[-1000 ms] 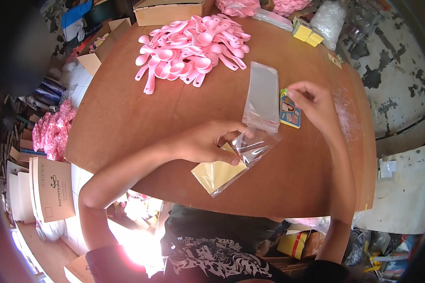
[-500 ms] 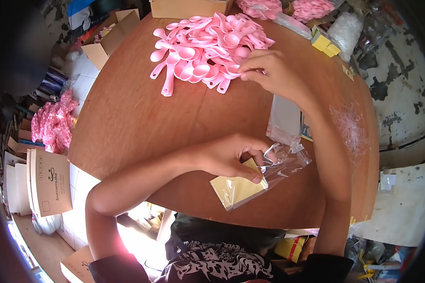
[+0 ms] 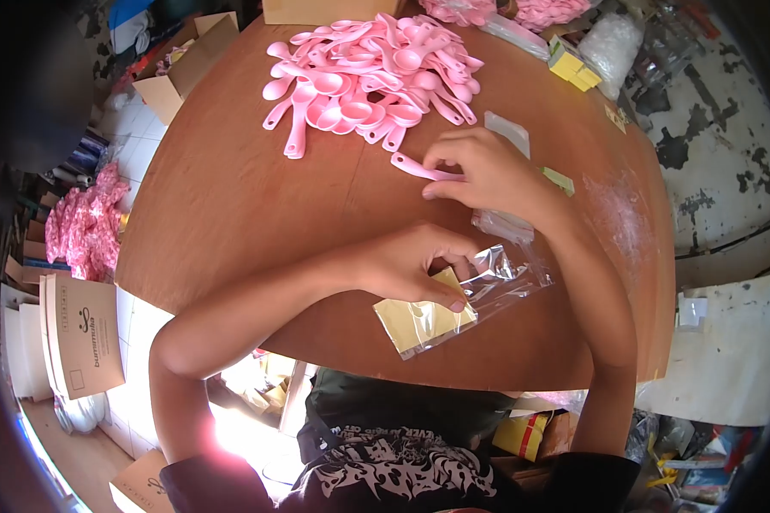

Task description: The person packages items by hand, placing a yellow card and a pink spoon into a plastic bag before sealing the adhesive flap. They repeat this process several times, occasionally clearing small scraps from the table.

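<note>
My right hand (image 3: pixel 479 169) pinches a pink spoon (image 3: pixel 412 167) just in front of the spoon pile; its handle points left and the bowl end is hidden by my fingers. Near the table's front edge, my left hand (image 3: pixel 423 269) grips a clear plastic bag (image 3: pixel 509 278) with a yellow card (image 3: pixel 415 323) in its lower end. The bag's other end spreads to the right. A large heap of pink spoons (image 3: pixel 372 77) lies at the far side of the table. Under and behind my right hand is a stack of clear bags (image 3: pixel 506 128), partly covered.
Along the far edge stand a cardboard box (image 3: pixel 329 10), bagged pink spoons (image 3: pixel 552 12), yellow card packs (image 3: pixel 573 64) and a white plastic sack (image 3: pixel 612 47). Loose clear film (image 3: pixel 616 218) lies at the table's right. Cartons (image 3: pixel 81 333) and a pink bundle (image 3: pixel 85 222) are on the left.
My right hand has drawn back from the heap toward me, bringing a pink spoon away with it. The left hand still holds the bag with the yellow card. The view has shifted slightly.
</note>
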### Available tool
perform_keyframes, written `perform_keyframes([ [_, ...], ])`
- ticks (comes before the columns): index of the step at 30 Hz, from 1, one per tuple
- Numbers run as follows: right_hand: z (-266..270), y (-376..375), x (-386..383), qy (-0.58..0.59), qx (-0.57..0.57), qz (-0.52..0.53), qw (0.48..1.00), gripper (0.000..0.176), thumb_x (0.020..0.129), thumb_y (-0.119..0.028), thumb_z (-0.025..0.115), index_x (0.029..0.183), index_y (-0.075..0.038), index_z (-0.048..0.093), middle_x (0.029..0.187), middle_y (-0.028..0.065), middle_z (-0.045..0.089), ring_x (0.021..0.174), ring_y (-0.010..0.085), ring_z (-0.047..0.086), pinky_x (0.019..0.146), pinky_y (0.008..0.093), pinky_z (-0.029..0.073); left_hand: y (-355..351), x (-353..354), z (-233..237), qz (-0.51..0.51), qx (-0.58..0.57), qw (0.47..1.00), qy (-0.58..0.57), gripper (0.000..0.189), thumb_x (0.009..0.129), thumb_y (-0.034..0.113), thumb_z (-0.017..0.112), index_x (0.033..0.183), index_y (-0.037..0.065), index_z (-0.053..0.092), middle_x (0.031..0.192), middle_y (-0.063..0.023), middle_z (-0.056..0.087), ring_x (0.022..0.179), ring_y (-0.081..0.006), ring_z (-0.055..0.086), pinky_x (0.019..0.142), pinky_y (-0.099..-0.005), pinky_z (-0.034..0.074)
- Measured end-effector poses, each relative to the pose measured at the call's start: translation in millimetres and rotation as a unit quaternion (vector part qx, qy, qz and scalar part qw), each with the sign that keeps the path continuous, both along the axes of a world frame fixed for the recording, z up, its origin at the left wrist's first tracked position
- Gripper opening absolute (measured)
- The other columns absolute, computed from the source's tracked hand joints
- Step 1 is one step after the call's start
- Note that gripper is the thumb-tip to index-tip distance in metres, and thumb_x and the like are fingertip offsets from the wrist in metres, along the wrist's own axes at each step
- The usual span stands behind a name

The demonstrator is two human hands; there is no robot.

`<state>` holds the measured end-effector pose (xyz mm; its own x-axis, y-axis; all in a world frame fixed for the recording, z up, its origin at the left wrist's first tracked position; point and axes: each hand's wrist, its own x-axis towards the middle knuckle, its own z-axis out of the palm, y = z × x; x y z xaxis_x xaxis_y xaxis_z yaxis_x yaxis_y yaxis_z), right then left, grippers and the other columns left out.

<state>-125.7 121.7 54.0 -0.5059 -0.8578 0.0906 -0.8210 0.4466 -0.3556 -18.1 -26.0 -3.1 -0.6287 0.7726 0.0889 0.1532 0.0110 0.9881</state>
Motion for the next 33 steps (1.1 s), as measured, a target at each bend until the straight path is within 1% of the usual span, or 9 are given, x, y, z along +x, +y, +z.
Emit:
perform_keyframes([
  [1, 0, -6, -1, -0.019, 0.101, -0.014, 0.995, 0.014, 0.075, -0.009, 0.071, 0.083, -0.001, 0.063, 0.088, 0.0131, 0.064, 0.087, 0.0288, 0.061, 0.072, 0.0391, 0.047, 1, 1, 1, 0.001, -0.01, 1.0, -0.021, 0.038, 0.081, 0.008, 0.075, 0.115, 0.003, 0.059, 0.09, -0.0038, 0.07, 0.066, -0.003, 0.052, 0.057, -0.021, 0.04],
  [4, -4, -12, -3, 0.012, 0.093, -0.011, 0.996, 0.015, 0.075, -0.008, 0.07, 0.085, -0.001, 0.06, 0.077, 0.0136, 0.064, 0.075, 0.0292, 0.061, 0.066, 0.0412, 0.045, 4, 2, 2, 0.028, 0.001, 0.999, -0.038, 0.036, 0.078, 0.01, 0.076, 0.111, 0.002, 0.062, 0.085, -0.003, 0.07, 0.06, -0.0045, 0.043, 0.055, -0.0239, 0.037],
  [5, -7, -9, -5, 0.137, 0.096, 0.006, 0.986, 0.03, 0.075, -0.005, 0.069, 0.103, -0.004, 0.061, 0.078, 0.0142, 0.064, 0.067, 0.027, 0.062, 0.063, 0.0379, 0.047, 4, 1, -4, 0.03, 0.019, 0.999, -0.031, 0.037, 0.078, 0.011, 0.076, 0.111, 0.002, 0.062, 0.086, -0.0029, 0.07, 0.059, -0.0032, 0.043, 0.054, -0.0229, 0.037],
  [6, -3, -1, -5, 0.139, 0.098, 0.002, 0.985, 0.03, 0.075, -0.005, 0.069, 0.103, -0.004, 0.061, 0.078, 0.0142, 0.064, 0.067, 0.027, 0.062, 0.063, 0.0379, 0.047, 6, 0, -8, 0.026, 0.02, 0.999, -0.029, 0.037, 0.078, 0.011, 0.076, 0.111, 0.002, 0.062, 0.086, -0.0029, 0.07, 0.059, -0.0032, 0.043, 0.054, -0.0229, 0.037],
  [8, 20, 18, 7, -0.021, -0.104, -0.069, 0.992, 0.047, 0.079, -0.003, 0.066, 0.124, -0.007, 0.053, 0.084, 0.013, 0.066, 0.07, 0.0217, 0.065, 0.064, 0.0329, 0.05, 6, 0, -12, 0.048, 0.033, 0.998, -0.029, 0.037, 0.078, 0.012, 0.077, 0.111, 0.003, 0.062, 0.085, -0.0021, 0.069, 0.06, -0.0029, 0.044, 0.054, -0.0223, 0.037],
  [10, 36, 40, 27, -0.127, -0.302, -0.165, 0.93, 0.056, 0.083, -0.002, 0.065, 0.135, -0.008, 0.044, 0.082, 0.0097, 0.069, 0.074, 0.0196, 0.068, 0.064, 0.0316, 0.052, 6, 3, -10, 0.075, 0.034, 0.996, -0.016, 0.038, 0.078, 0.012, 0.077, 0.111, 0.003, 0.062, 0.085, -0.0016, 0.069, 0.06, -0.0027, 0.045, 0.054, -0.0221, 0.037],
  [15, 48, 94, 71, -0.184, -0.524, -0.229, 0.799, 0.05, 0.086, 0.0, 0.065, 0.131, -0.002, 0.041, 0.09, 0.0123, 0.07, 0.082, 0.0143, 0.067, 0.07, 0.0249, 0.053, 7, 4, -4, 0.103, 0.002, 0.995, -0.013, 0.04, 0.079, 0.005, 0.076, 0.116, 0.004, 0.059, 0.09, -0.004, 0.068, 0.082, -0.0067, 0.061, 0.07, -0.0218, 0.047],
  [26, -10, 75, 97, -0.165, -0.477, -0.241, 0.829, 0.046, 0.083, 0.002, 0.068, 0.122, -0.002, 0.044, 0.089, 0.0091, 0.069, 0.082, 0.0119, 0.065, 0.075, 0.0239, 0.05, 15, 11, 2, 0.138, 0.066, 0.986, -0.063, 0.042, 0.077, -0.001, 0.075, 0.115, -0.001, 0.058, 0.097, -0.0054, 0.067, 0.094, -0.0098, 0.062, 0.084, -0.0267, 0.051],
  [33, -16, 69, 108, -0.146, -0.427, -0.25, 0.856, 0.026, 0.086, -0.005, 0.068, 0.109, -0.004, 0.057, 0.1, 0.0047, 0.064, 0.096, 0.0128, 0.061, 0.08, 0.0296, 0.049, 18, 19, 1, 0.164, 0.017, 0.984, -0.072, 0.04, 0.077, -0.003, 0.075, 0.114, -0.001, 0.059, 0.101, -0.0049, 0.065, 0.093, -0.011, 0.063, 0.079, -0.0254, 0.054],
])
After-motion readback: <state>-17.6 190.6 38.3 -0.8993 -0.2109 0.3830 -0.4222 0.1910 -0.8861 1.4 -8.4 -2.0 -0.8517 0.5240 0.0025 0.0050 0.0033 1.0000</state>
